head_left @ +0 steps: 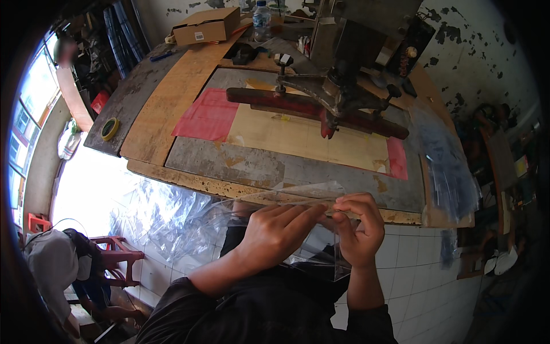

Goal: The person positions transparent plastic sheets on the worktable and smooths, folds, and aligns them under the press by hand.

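Observation:
Both hands are just in front of the worktable's near edge, close together over my lap. My left hand (281, 232) is closed on a clear plastic sheet (316, 246), its fingers pressed together and pointing right. My right hand (361, 229) pinches the same sheet near its upper edge, thumb against bent fingers. The sheet is thin and see-through, so its full outline is hard to make out. A straight fold or edge hangs below the right hand. Behind the hands lies a grey board (258, 166) with a cream panel (303, 135) and pink end pieces.
A dark machine head with a red-edged bar (286, 104) stands over the panel. Loose clear plastic (166, 218) is heaped left; more plastic sheets (444, 166) hang right. A cardboard box (206, 26), bottle (262, 20) and tape roll (109, 129) sit on the table. A person (54, 269) is at lower left.

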Demonstrator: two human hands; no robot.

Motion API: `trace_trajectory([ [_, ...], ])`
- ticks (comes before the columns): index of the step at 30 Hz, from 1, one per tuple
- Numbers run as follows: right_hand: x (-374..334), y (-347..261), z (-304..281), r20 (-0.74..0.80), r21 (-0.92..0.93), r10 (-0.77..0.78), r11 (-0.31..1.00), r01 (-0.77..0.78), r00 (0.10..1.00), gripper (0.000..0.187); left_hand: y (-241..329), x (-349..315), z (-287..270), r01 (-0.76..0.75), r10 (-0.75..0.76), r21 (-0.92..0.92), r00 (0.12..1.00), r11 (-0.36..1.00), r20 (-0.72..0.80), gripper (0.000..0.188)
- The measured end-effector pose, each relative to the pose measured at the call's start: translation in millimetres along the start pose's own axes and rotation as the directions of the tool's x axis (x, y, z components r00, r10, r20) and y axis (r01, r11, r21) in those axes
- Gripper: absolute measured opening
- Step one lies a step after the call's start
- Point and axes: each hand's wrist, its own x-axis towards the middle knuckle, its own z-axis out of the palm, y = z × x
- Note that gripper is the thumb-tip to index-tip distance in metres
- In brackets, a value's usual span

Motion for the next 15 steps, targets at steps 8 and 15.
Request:
trace_trajectory([
  [8, -0.3, 6.6, 0.0, -0.010, 0.053, -0.044, 0.998, 0.045, 0.999, 0.013, -0.9, 1.8, 2.2, -0.016, 0.016, -0.002, 1.000, 1.000, -0.016, 0.040],
  [15, -7.5, 18.5, 2.1, -0.104, 0.079, -0.026, 0.996, 0.035, 0.994, 0.011, -0.4, -0.7, -4.4, 0.054, -0.054, 0.022, 0.998, 0.998, 0.014, 0.039],
])
